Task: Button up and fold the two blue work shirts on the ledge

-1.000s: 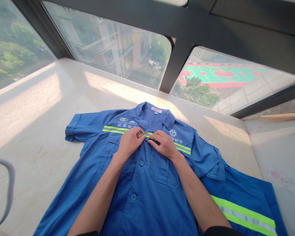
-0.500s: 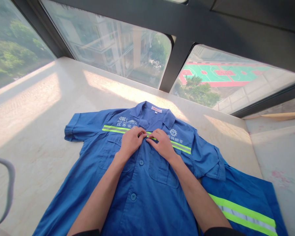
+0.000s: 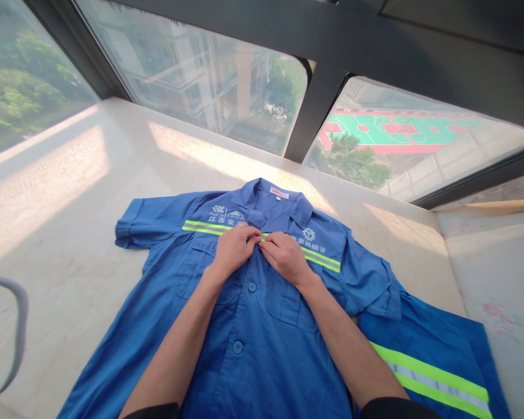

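A blue short-sleeved work shirt (image 3: 244, 317) lies face up and spread out, its collar toward the window. A yellow-green and silver reflective band crosses its chest, with white lettering above. My left hand (image 3: 234, 249) pinches the front edge of the shirt at that band; a ring shows on one finger. Close beside it, my right hand (image 3: 284, 256) also pinches the placket, fingertips almost touching the left ones. Whatever lies between the fingertips is hidden. Below the hands, a button (image 3: 252, 287) and a lower button (image 3: 237, 347) show on the placket.
A folded blue garment (image 3: 436, 349) with a wide reflective stripe lies at the right, partly under the shirt's sleeve. The pale sill (image 3: 70, 233) bears patches of sunlight. Dark window frames (image 3: 305, 110) bound the far side. A curved grey rim (image 3: 21, 326) enters at left.
The fingers of my right hand have curled in closer to the placket, uncovering a little more lettering. My left hand stays nearly in place, still pinching the shirt.
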Tool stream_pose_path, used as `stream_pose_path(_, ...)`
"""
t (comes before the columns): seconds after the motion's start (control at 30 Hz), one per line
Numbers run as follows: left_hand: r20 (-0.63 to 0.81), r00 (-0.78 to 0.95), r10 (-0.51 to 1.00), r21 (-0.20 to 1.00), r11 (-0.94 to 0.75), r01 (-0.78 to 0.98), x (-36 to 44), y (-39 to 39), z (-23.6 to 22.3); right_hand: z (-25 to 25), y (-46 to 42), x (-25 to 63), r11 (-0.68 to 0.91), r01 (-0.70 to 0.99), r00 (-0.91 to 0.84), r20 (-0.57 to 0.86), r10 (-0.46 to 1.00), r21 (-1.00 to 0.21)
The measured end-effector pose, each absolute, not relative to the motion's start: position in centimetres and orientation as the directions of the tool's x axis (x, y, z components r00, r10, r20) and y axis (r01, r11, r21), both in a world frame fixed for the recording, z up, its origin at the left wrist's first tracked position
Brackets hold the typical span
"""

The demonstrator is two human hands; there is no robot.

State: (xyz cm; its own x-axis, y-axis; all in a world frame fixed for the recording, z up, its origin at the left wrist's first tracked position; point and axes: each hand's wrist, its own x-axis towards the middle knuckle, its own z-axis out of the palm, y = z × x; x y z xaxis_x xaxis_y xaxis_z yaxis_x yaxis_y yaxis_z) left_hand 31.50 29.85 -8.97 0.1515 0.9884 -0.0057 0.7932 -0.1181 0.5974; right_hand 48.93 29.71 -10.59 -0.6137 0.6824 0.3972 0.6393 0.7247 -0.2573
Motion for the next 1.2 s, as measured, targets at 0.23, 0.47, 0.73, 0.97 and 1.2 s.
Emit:
stream_pose_path(0.23, 0.038, 0.144, 0.989, 0.573, -0.14, 0.808, 31.5, 29.7, -9.2, -10.7, 29.8, 49.2, 0.781, 0.572, -0.633, 0.47, 0.616, -0.253)
stream_pose_path(0.47, 0.042, 0.191, 0.981, 0.55, -0.182, 0.815, 31.4, 29.7, -9.2, -10.9, 30.0, 49.5, 0.781, 0.537, -0.633, 0.46, 0.622, -0.318)
stream_pose_path(0.73, 0.006, 0.292, 0.957, 0.507, -0.254, 0.824, 31.0, 29.7, -9.1, -11.0, 30.4, 50.3, 0.745, 0.433, -0.631, 0.42, 0.652, -0.507)
stream_pose_path(0.97, -0.009, 0.295, 0.956, 0.596, -0.232, 0.769, 30.6, 29.9, -8.9, -10.4, 30.3, 50.7, 0.72, 0.451, -0.651, 0.358, 0.67, -0.528)
stream_pose_path(1.2, 0.067, 0.268, 0.961, 0.641, -0.247, 0.726, 30.4, 30.1, -9.9, -10.2, 30.3, 50.8, 0.704, 0.448, -0.65, 0.339, 0.68, -0.551)
